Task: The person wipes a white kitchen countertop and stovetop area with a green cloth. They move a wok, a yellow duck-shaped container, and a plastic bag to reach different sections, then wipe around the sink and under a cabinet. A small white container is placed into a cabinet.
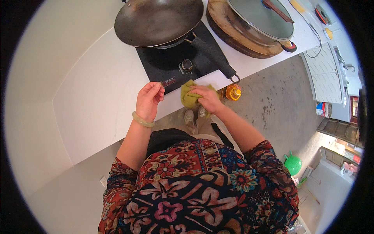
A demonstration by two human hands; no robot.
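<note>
My right hand (208, 99) grips a crumpled olive-green cloth (188, 95) at the front edge of the white countertop (96, 99). Part of the cloth hangs over that edge. My left hand (149, 96), with a pale bangle (142, 120) at the wrist, is held near the front left corner of the black cooktop (171, 63). Its thumb and fingertips are pinched together; nothing in them can be made out. On the cooktop rests a dark wok (159, 22), its black handle (214, 57) reaching toward the counter's front edge.
A lidded pan (260, 20) sits on a round wooden board (222, 26) right of the cooktop. Below the counter, a bottle of yellow liquid (233, 92) stands on the floor (263, 96). A wall (58, 38) bounds the counter's left side. A green basket (293, 164) is farther right.
</note>
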